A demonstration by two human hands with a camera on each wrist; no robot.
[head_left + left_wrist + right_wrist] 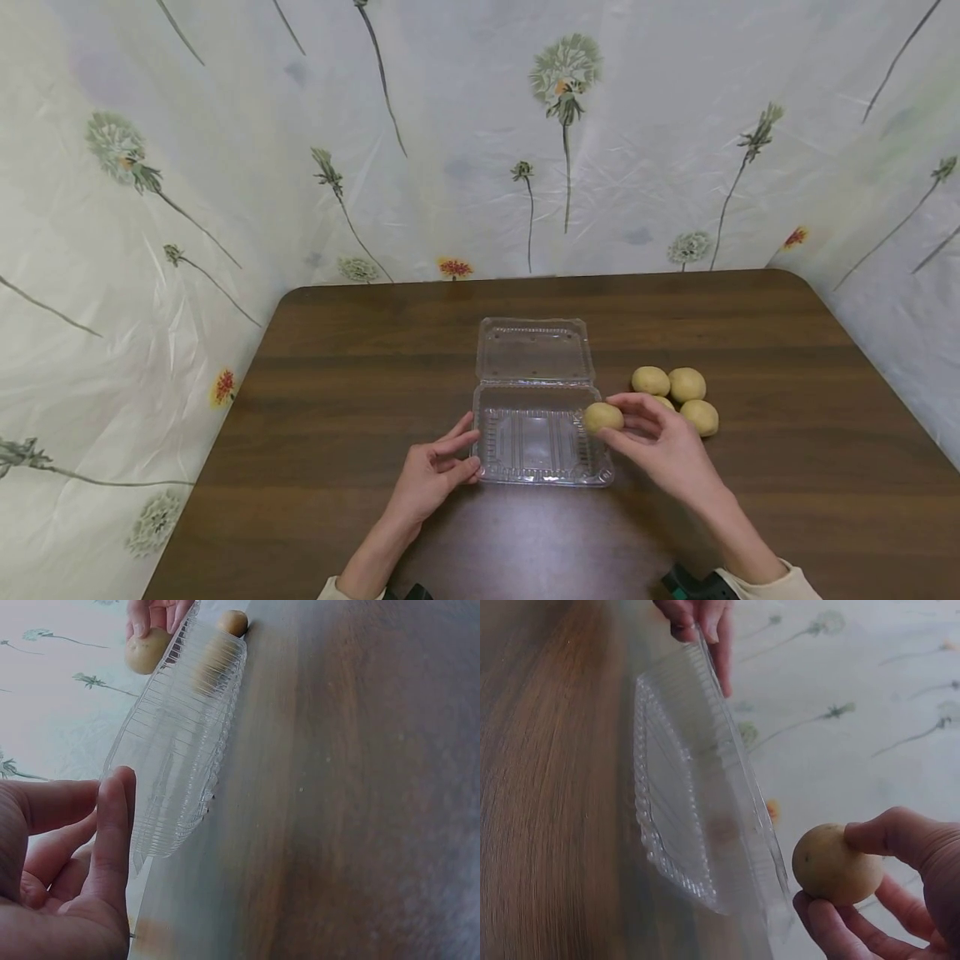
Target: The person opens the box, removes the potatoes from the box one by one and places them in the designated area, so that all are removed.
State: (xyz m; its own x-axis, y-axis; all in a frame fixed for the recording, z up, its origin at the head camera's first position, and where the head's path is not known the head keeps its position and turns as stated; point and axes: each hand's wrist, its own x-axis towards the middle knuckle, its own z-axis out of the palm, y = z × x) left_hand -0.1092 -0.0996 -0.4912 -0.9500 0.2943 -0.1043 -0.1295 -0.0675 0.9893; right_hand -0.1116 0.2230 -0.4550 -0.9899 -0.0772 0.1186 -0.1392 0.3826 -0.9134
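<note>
A clear plastic clamshell container [534, 437] lies on the table, its hinged lid [534, 350] folded back away from me. My left hand [427, 479] pinches the left rim of the base between thumb and fingers; the left wrist view shows this grip close up. A small round potato [602, 417] is held in the fingertips of my right hand [671, 454], by the container's right edge. In the right wrist view, the thumb presses one side of the potato [836, 864] and fingers support the other. Nothing lies in the container's base.
Several more potatoes [687, 384] sit grouped on the brown wooden table [360, 367], right of the container; one is partly hidden behind my right hand. A flower-printed sheet [465, 108] hangs behind and beside the table.
</note>
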